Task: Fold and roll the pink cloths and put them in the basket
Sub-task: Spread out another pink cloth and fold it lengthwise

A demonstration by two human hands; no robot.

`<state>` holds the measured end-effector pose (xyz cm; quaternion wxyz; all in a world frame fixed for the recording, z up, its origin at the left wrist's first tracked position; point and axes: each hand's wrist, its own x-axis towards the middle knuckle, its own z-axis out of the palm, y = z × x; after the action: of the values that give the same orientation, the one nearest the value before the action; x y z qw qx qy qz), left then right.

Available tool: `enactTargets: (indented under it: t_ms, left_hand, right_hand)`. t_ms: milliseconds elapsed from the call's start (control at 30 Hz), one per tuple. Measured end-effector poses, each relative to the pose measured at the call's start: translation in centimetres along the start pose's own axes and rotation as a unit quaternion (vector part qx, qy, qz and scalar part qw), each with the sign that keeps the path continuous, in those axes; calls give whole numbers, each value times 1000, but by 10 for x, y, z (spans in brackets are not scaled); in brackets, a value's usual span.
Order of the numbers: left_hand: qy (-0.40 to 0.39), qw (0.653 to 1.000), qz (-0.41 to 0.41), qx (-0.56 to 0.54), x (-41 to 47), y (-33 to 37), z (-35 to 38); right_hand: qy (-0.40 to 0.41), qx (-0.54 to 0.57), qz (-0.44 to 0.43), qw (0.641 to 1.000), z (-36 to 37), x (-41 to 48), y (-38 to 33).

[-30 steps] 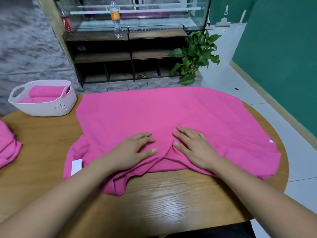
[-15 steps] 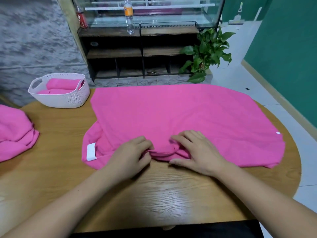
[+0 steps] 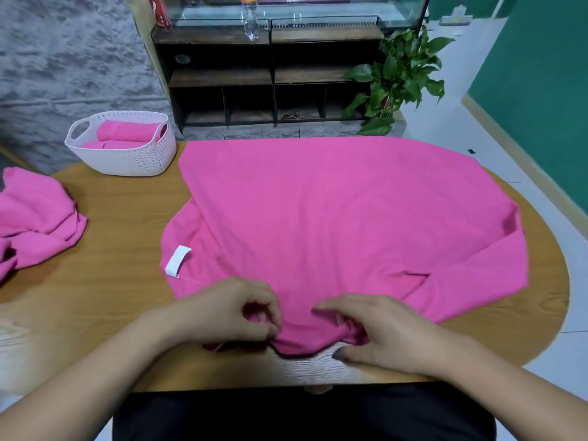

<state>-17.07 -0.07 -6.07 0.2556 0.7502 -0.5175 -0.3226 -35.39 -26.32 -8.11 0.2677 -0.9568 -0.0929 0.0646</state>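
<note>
**Near hem gathered in**

A crumpled heap of pink cloths sits at the left of the oval wooden table. Behind it, the white perforated plastic basket holds rolled pink cloths. The large spread pink cloth fills the middle. The left hand and right hand lay flat on it a second ago. Now each has a pinching grip on its near hem, pulled closer to the table's front.
</note>
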Motion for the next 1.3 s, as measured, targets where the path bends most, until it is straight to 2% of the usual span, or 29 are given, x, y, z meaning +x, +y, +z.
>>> enactTargets:
  t_ms: [167, 267, 400, 467, 600, 633, 700, 767, 800, 867, 933, 1067, 1300]
  left_hand:
    - [110, 984, -19, 136, -5, -24, -4]
    - [130, 979, -55, 148, -11, -29, -3]
    - [107, 979, -105, 141, -17, -24, 5]
    - [104, 978, -116, 136, -20, -23, 7]
    - [92, 984, -142, 53, -32, -21, 4]
    - [114, 981, -148, 42, -35, -23, 0]
    - [208, 965, -145, 62, -41, -35, -11]
    - [291, 938, -135, 130, -48, -57, -25]
    - [309, 926, -140, 169, -52, -70, -30]
    - [297, 914, -168, 220, -61, -93, -34]
    - [265, 918, -192, 225, -71, -103, -30]
    - [244, 918, -191, 248, -88, -107, -18]
    - [279, 890, -238, 272, -120, -98, 1]
  right_hand:
    - [-79, 68, 28, 994, -8, -6, -20]
    - [-112, 111, 38, 987, -17, 3, -29]
    - [-38, 113, 28, 993, -18, 33, -25]
    - [24, 72, 10, 997, -16, 55, -22]
    - [116, -1, -33, 993, -4, 110, -14]
    - [126, -23, -40, 991, -1, 125, -10]
    - [139, -65, -45, 987, 5, 152, -6]
    - [139, -84, -30, 986, 9, 170, -6]
    - [136, -88, -22, 987, 13, 177, -5]
    - [128, -97, -6, 987, 20, 187, -2]
    - [116, -106, 9, 988, 27, 191, 2]
    - [116, -121, 23, 986, 33, 190, 2]
    - [124, -124, 28, 984, 32, 186, 2]
